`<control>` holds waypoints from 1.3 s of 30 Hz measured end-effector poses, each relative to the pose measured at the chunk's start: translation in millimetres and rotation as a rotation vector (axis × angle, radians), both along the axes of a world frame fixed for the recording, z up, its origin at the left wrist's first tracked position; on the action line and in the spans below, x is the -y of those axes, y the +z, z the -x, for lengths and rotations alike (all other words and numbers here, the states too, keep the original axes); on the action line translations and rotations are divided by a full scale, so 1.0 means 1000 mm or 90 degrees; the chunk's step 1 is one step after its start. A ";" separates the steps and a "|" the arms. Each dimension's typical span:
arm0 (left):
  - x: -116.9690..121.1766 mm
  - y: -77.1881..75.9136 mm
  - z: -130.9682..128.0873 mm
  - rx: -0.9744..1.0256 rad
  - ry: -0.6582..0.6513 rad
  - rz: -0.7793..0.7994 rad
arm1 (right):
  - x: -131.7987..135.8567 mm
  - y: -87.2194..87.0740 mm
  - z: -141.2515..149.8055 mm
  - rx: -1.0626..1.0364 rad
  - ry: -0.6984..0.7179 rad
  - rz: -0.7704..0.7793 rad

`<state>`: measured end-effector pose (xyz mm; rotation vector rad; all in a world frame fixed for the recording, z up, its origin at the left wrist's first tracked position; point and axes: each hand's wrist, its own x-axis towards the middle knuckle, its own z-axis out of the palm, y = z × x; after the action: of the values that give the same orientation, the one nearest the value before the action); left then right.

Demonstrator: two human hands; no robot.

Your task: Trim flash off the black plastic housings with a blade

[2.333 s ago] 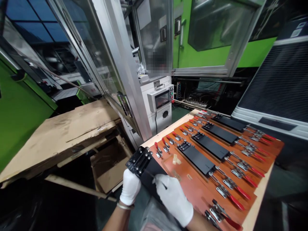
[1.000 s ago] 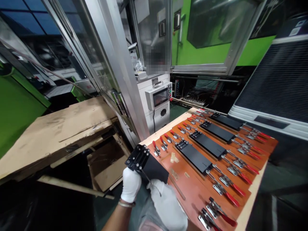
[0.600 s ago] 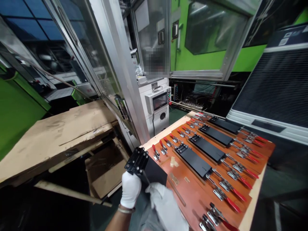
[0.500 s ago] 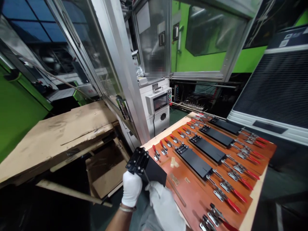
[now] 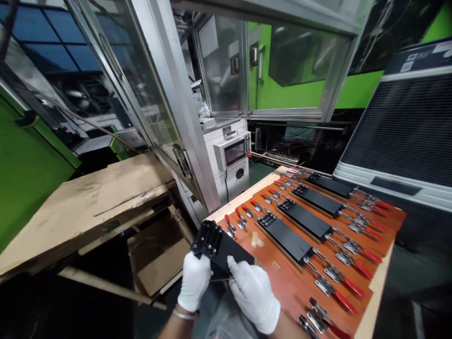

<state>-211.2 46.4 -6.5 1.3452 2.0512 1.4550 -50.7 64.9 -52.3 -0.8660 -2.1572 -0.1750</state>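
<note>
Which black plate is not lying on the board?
The nearest plate, held up in the left hand; the other three plates lie in a row on the board.

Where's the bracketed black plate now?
Head view, bottom centre: the black plate in the left hand, right hand beside it, at the near corner of the orange clamp board.

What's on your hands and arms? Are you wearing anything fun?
The left hand and right hand wear white fabric gloves that stop at the wrist. A thin silver-coloured bangle circles the left wrist, and no sleeves cover the forearms.
</note>
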 end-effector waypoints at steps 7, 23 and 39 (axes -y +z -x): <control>0.007 0.027 0.008 -0.060 -0.054 -0.093 | -0.001 0.002 -0.018 -0.083 0.131 0.058; 0.037 0.105 0.034 -0.272 -0.627 0.124 | 0.023 0.060 -0.051 -0.049 0.314 0.558; 0.052 0.121 0.023 -0.394 -0.463 0.180 | 0.003 0.095 -0.065 0.006 0.249 0.502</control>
<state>-234.7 -5.7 114.1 2.2592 1.6438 0.4543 13.9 61.6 42.7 -0.8176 -2.3657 0.9193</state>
